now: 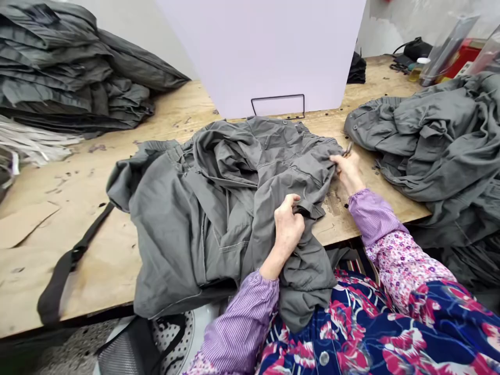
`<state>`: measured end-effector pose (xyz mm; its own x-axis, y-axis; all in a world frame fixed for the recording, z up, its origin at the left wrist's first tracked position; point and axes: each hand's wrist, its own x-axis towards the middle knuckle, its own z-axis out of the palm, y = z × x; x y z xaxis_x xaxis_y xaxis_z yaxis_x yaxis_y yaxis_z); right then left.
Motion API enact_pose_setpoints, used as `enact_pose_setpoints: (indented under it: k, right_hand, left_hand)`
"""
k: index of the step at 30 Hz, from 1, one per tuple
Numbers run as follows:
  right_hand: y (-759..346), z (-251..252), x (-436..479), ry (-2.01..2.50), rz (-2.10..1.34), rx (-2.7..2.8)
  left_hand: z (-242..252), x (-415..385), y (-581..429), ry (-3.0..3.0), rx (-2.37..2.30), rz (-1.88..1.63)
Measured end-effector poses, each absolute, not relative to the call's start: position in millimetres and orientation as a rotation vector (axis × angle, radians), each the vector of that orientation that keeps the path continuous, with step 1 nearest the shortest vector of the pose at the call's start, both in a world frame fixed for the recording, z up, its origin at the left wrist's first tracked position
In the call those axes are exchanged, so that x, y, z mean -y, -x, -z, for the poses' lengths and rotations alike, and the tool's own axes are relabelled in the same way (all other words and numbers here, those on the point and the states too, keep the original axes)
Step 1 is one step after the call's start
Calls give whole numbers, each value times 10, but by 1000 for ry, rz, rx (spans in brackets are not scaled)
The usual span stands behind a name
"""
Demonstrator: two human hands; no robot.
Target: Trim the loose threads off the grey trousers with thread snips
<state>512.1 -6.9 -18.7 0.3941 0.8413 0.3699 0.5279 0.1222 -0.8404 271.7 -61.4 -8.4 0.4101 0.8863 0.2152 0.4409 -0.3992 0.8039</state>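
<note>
A crumpled grey garment [219,208] lies spread over the wooden table [78,177] and hangs off its front edge toward my lap. My left hand [288,223] is closed, pinching a fold of the grey fabric near the table's front edge. My right hand [347,166] is closed at the garment's right edge, holding a small metal tool [347,150] that looks like thread snips, its tips pointing away from me. Both arms wear purple striped sleeve covers.
A stack of folded grey garments [70,62] sits at the back left. Another heap of grey garments [437,140] lies at the right. A white board on a wire stand [265,52] rises behind. A black strap [66,265] lies at front left. Clutter sits at the back right.
</note>
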Motion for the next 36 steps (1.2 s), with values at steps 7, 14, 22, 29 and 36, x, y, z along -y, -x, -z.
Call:
enact_pose_setpoints:
  k: [7,14,22,29,36]
  right_hand:
    - [-4992,-886,-597,1417,186,1052]
    - [-4321,-402,-945,1447,-307,1556]
    - [-4489,120,368,1519,-666,1228]
    - [-4202,579,570,1632,-632,1386]
    - [-4251,-383,707,1475,-332,1437]
  left_hand:
    - [54,540,-2453,-1213,-964,-896]
    - [309,315,-2152,-1697,-1545,-947]
    - [-119,674,-2386,-2627,-1082,-934]
    - [74,669,-2743,-2858,-1280,-290]
    - [6,689,-2716,-2139,-963,-888]
